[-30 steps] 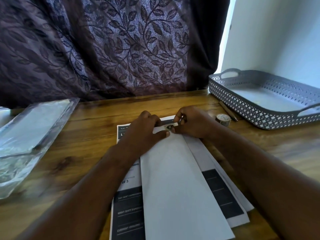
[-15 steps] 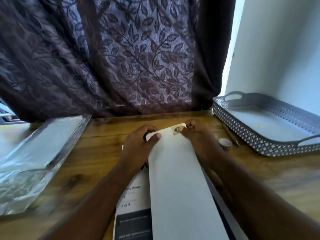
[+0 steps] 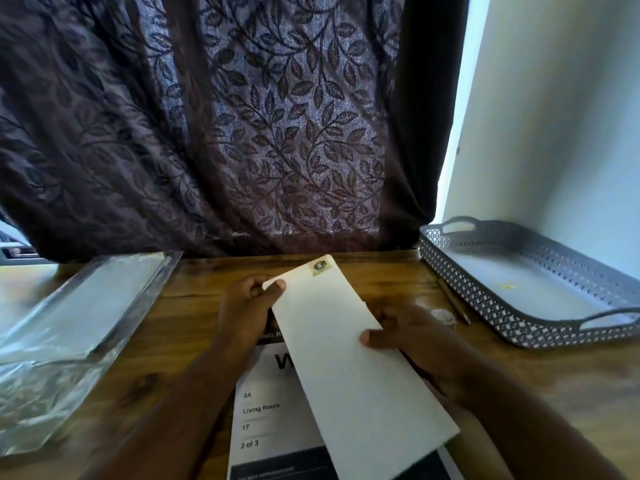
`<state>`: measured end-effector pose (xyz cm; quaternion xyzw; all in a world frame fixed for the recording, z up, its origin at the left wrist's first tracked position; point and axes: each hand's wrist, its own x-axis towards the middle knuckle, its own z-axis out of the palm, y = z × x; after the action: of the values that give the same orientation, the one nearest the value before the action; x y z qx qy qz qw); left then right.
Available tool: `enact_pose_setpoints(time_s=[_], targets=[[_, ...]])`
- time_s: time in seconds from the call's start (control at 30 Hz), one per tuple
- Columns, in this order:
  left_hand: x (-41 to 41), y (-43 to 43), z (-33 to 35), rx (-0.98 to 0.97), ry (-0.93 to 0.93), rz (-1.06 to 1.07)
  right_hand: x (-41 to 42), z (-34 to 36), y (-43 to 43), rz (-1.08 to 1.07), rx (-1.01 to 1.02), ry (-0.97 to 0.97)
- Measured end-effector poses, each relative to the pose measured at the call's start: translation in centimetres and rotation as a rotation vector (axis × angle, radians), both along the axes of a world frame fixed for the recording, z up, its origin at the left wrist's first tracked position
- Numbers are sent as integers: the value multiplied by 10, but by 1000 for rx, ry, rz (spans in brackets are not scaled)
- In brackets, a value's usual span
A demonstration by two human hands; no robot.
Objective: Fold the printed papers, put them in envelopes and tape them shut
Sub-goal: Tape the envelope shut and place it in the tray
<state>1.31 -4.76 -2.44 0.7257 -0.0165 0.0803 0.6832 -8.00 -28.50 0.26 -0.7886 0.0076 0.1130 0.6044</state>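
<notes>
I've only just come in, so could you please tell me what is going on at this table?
A person is holding a long white envelope in both hands, the left hand at its far corner and the right hand along its right edge. A small piece of tape sits at the far end. Printed papers lie under it on the wooden table. A grey tray sits to the right, with a tape roll beside it.

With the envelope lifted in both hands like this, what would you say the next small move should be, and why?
Probably carry the envelope right and set it in the grey tray. A patterned tape piece already sits at its far end, so it looks sealed, and both the left hand and right hand hold it above the printed papers.
</notes>
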Motion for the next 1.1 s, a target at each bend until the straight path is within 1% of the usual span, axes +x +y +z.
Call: enact_pose_setpoints(time_s=[0.1, 0.17, 0.23, 0.3, 0.37, 0.43, 0.5, 0.6, 0.67, 0.77, 0.93, 1.1], targets=[[5, 7, 0, 11, 2, 56, -33, 2, -15, 4, 43, 107], [5, 8, 1, 2, 4, 65, -54, 1, -22, -26, 141, 120], [2, 7, 2, -40, 6, 33, -68, -5, -29, -105, 220, 95], [-5, -1, 9, -139, 8, -64, -77, -12, -34, -230, 270, 21], [-19, -13, 19, -263, 30, -222, -87, -10, -42, -387, 295, -77], [-34, -26, 29, -292, 48, -386, -96, 3, -56, -546, 334, -206], [-48, -37, 32, -306, 34, -522, -102, 19, -81, -710, 330, -340], [-65, -53, 29, -268, 20, -672, -102, 45, -130, -928, 252, -476], [-75, -64, 27, -245, 47, -775, -93, 55, -161, -989, 171, -484], [-85, -73, 21, -203, 55, -867, -71, 57, -194, -983, 36, -405], [-92, -72, 14, -130, 39, -906, -41, 57, -213, -891, -165, -211], [-94, -73, 10, -55, 4, -913, -17, 55, -219, -810, -426, -113]])
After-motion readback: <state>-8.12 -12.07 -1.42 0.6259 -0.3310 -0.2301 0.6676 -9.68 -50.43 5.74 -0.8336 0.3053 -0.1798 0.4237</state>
